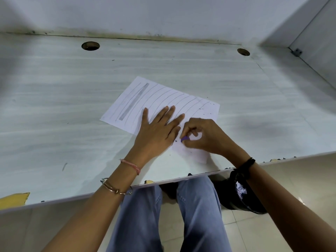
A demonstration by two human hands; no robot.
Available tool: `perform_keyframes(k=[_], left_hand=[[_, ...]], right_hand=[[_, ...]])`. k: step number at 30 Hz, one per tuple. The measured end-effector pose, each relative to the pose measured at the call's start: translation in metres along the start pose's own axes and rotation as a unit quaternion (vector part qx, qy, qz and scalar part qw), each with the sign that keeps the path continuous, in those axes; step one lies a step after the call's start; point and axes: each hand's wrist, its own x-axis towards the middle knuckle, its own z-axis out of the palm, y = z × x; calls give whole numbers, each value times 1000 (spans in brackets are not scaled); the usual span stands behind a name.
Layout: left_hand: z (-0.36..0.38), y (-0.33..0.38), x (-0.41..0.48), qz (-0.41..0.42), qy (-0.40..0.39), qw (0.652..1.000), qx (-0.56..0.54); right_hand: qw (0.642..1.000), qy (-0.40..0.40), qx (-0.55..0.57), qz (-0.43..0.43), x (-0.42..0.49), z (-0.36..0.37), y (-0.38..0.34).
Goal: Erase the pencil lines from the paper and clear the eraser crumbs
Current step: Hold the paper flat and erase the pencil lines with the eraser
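From my remote seat I judge the job well short of halfway. The white sheet of paper [163, 99] lies at an angle on the pale grey tabletop [72, 88], close to its near edge. Only the strip nearest the person and toward the right looks rubbed blank. Across the rest run about a dozen thin curved pencil lines [160, 95], and a broad dark-grey shaded band [134, 100] sits near the far left end, apparently untouched. The left hand [156, 128] lies flat on the sheet with its fingers straight and spread, pinning it down and gripping nothing. The right hand [201, 135] is curled tight, thumb and fingertips pinching a small purple eraser [185, 138] against the paper just beside the left hand's thumb side. Dark eraser crumbs [209, 110] dot the right end of the sheet, and a few lie beside the eraser (tiny specks, hard to count), so none of the clearing looks done. The paper itself looks thin and uncreased, with its near right corner lying close to the tabletop's edge.
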Motion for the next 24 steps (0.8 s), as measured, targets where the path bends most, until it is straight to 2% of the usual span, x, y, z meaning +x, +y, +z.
perform_keyframes(k=[2, 4, 6, 10, 11, 14, 15, 18, 20, 22, 24], left_hand=[[-1, 0, 0, -1, -7, 1000, 3], [-3, -1, 0, 4, -18, 1000, 10], [-3, -1, 0, 8, -25, 1000, 16], [-2, -2, 1, 7, -28, 999, 25], [-3, -1, 1, 7, -29, 999, 24], [-6, 0, 0, 8, -32, 999, 15], [-6, 1, 0, 8, -31, 999, 16], [-4, 0, 1, 3, -30, 999, 16], [-3, 0, 2, 3, -28, 999, 20], [-3, 0, 2, 7, -26, 1000, 14], [-3, -1, 2, 6, -28, 1000, 13]], right_hand=[[999, 37, -6, 0, 1, 2, -1], [999, -20, 6, -33, -6, 1, 0], [997, -64, 16, -31, -10, -4, 1], [999, 37, -8, -1, -1, -1, 1], [1000, 26, -4, -11, -2, -1, 1], [996, -79, 20, -31, -11, -6, 3], [996, -81, 20, -24, -11, -8, 4], [1000, -5, 14, -14, -9, -5, 4], [999, -25, 23, -29, -10, -4, 2], [995, -87, 33, -36, -13, -7, 2], [996, -76, 22, -31, -11, -8, 4]])
